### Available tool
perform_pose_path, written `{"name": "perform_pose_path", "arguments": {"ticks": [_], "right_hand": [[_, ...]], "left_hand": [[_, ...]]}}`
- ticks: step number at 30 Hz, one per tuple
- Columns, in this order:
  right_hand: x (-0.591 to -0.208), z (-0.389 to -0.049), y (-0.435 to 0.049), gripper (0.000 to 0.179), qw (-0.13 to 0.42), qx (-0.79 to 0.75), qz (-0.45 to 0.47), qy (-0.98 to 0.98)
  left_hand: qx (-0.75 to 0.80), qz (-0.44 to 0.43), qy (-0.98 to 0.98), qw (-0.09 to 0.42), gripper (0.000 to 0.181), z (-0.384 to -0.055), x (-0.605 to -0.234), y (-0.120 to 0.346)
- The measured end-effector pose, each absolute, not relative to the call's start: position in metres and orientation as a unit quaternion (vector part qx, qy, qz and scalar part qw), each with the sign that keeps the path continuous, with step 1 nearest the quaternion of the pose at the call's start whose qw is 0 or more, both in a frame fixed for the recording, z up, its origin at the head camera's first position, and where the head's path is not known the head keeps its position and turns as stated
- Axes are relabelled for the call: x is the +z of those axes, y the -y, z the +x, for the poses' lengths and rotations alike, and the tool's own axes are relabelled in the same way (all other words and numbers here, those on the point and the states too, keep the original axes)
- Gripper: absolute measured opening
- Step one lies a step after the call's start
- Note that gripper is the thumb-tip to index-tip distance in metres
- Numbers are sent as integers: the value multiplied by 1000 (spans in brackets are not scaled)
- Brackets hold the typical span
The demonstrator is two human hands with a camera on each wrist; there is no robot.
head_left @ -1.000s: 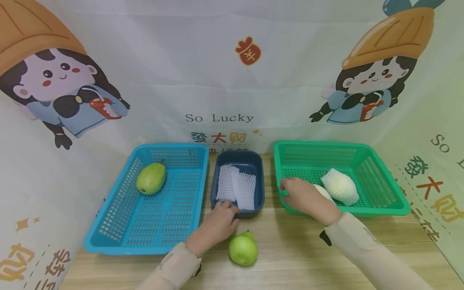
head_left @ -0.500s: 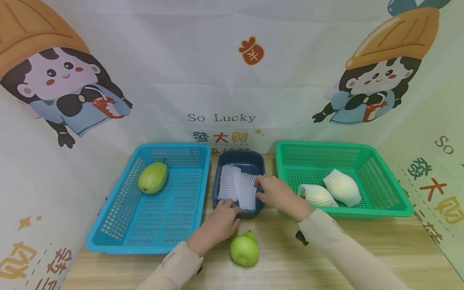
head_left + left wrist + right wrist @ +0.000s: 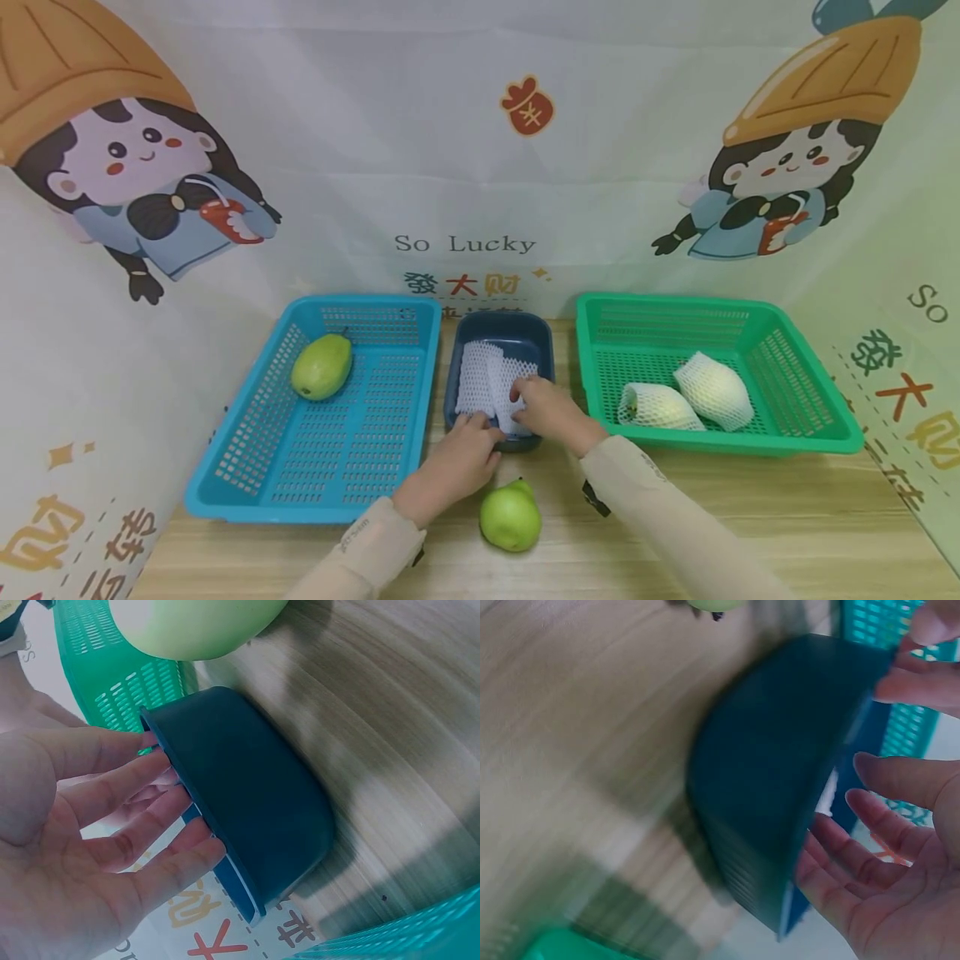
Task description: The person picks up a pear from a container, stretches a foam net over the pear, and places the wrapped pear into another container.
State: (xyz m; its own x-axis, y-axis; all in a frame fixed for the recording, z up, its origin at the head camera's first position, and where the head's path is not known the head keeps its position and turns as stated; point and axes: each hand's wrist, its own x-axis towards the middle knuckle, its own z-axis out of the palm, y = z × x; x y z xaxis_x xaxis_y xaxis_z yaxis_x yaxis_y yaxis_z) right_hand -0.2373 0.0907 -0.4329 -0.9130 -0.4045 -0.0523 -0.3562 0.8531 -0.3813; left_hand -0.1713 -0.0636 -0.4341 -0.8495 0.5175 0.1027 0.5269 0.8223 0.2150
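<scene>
A small dark blue tub (image 3: 517,331) stands between two baskets, with two white foam fruit nets (image 3: 476,379) lying flat inside. My left hand (image 3: 459,454) is at the tub's near edge; in the left wrist view its spread fingertips touch the rim of the tub (image 3: 240,787). My right hand (image 3: 553,412) reaches over the tub's right side, fingers bent loosely above the right-hand net. Its thumb and fingers stand apart in the right wrist view, with a bit of white net (image 3: 827,793) beyond them. A green pear (image 3: 510,517) rests on the table in front.
On the left, a blue basket (image 3: 300,512) holds one green fruit (image 3: 322,367) with a stem. At right is a green basket (image 3: 750,444) with two net-wrapped fruits (image 3: 714,392). A printed cloth (image 3: 375,125) hangs behind the wooden table (image 3: 457,575).
My right hand has left the net-wrapped fruit in the green basket and moved left into the tub, over the nets. The left hand has stayed at the tub's near edge.
</scene>
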Motion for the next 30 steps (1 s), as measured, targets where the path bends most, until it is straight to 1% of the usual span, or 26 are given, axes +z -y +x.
{"name": "perform_pose_path", "arguments": {"ticks": [6,12,17,21,27,30], "right_hand": [[-447,-243,-81,27,83,-192,-160,-965],[-456,-244,-73,38,100,-193,-130,-967],[-460,-244,-69,47,97,-178,-127,-971],[-460,-244,-68,47,91,-176,-134,-971],[-457,-245,-67,37,100,-181,-134,-969],[-456,-244,-67,33,87,-186,-132,-970]], "left_hand": [[-109,-279,954,26,21,-170,-435,64],[-105,-293,949,46,19,-171,-437,65],[-107,-305,945,55,19,-171,-437,67],[-106,-305,945,49,19,-171,-435,67],[-102,-303,946,48,18,-172,-436,67],[-104,-302,946,51,18,-172,-437,67]]}}
